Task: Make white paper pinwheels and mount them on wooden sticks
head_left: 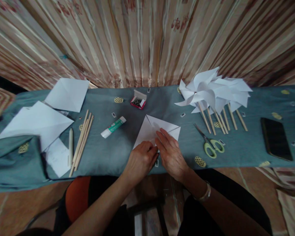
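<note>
A square white paper sheet [147,131] lies in front of me with slits running in from its corners. At its near edge, my left hand [143,158] has its fingers curled and pinched on the paper. My right hand [171,154] rests on the sheet with fingers stretched out and fairly flat, close beside the left fingertips. Both hands hide the sheet's near corner. Beyond the sheet stands a small open red box [138,100] of metal pins. A green and white glue stick [113,127] lies to the left, and green-handled scissors [209,144] lie to the right.
Several white paper pinwheels [206,93] on wooden sticks lie at the back right. A dark phone [276,139] is at the far right. On the left are white paper sheets [67,93], loose wooden sticks [82,142] and a pale pen-like stick [70,147]. A curtain hangs behind the table.
</note>
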The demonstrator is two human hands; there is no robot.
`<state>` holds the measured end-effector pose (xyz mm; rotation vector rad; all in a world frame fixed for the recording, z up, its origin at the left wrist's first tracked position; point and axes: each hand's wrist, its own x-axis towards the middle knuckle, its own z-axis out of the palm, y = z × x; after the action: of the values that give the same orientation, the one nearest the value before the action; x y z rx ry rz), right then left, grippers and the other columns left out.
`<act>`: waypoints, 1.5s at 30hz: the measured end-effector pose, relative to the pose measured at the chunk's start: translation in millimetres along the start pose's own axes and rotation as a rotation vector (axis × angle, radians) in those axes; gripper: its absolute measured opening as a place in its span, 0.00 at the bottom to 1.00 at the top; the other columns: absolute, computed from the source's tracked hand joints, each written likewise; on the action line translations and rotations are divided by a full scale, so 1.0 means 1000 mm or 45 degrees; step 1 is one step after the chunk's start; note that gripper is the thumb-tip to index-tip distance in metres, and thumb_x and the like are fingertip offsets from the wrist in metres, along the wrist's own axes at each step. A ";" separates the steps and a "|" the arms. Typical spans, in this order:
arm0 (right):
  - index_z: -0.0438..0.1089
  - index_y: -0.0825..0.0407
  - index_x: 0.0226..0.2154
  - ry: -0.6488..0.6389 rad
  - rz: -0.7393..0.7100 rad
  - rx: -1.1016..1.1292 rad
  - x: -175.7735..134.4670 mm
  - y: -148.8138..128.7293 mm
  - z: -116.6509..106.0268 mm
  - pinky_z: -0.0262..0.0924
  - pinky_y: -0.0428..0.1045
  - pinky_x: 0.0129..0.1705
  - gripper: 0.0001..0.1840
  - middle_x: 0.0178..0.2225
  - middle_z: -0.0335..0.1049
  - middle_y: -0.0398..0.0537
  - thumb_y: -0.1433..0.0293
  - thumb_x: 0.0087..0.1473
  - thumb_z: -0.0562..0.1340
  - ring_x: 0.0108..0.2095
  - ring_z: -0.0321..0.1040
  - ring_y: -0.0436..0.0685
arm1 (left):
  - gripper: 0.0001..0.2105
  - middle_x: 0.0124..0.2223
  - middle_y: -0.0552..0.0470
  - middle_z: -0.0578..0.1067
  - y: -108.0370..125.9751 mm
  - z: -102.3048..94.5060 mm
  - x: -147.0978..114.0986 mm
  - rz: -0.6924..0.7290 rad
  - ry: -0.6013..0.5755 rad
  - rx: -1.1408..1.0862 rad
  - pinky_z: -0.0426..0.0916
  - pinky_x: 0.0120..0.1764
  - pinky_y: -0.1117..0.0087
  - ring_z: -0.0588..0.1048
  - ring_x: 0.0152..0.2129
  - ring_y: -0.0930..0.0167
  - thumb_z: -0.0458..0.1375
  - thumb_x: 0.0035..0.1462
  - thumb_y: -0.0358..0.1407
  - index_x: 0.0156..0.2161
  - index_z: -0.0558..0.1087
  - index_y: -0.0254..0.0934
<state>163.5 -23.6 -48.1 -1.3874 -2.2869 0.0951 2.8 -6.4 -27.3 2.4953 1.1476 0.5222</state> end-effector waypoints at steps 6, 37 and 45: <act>0.62 0.55 0.57 0.073 0.202 0.103 0.010 0.024 -0.017 0.51 0.64 0.61 0.24 0.62 0.57 0.60 0.77 0.59 0.49 0.66 0.44 0.64 | 0.06 0.36 0.48 0.73 -0.002 -0.001 -0.001 0.020 -0.007 0.025 0.72 0.37 0.65 0.72 0.34 0.67 0.54 0.61 0.31 0.41 0.74 0.34; 0.72 0.52 0.48 -0.122 0.129 0.272 -0.013 0.039 -0.039 0.67 0.61 0.52 0.23 0.50 0.73 0.56 0.78 0.53 0.50 0.50 0.70 0.62 | 0.07 0.38 0.46 0.75 0.010 -0.006 -0.011 0.147 -0.024 0.301 0.71 0.37 0.64 0.72 0.35 0.65 0.52 0.62 0.27 0.41 0.72 0.32; 0.73 0.44 0.49 -0.294 0.237 0.646 -0.009 0.057 -0.053 0.64 0.60 0.55 0.24 0.55 0.70 0.50 0.76 0.50 0.59 0.54 0.68 0.60 | 0.07 0.35 0.47 0.75 0.003 -0.010 -0.013 0.050 0.019 0.202 0.72 0.37 0.65 0.74 0.33 0.67 0.51 0.60 0.27 0.36 0.71 0.34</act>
<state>236.1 -13.1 -20.2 -1.3555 -2.0893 0.8705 -7.7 -16.2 -19.5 2.6574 1.1910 0.4781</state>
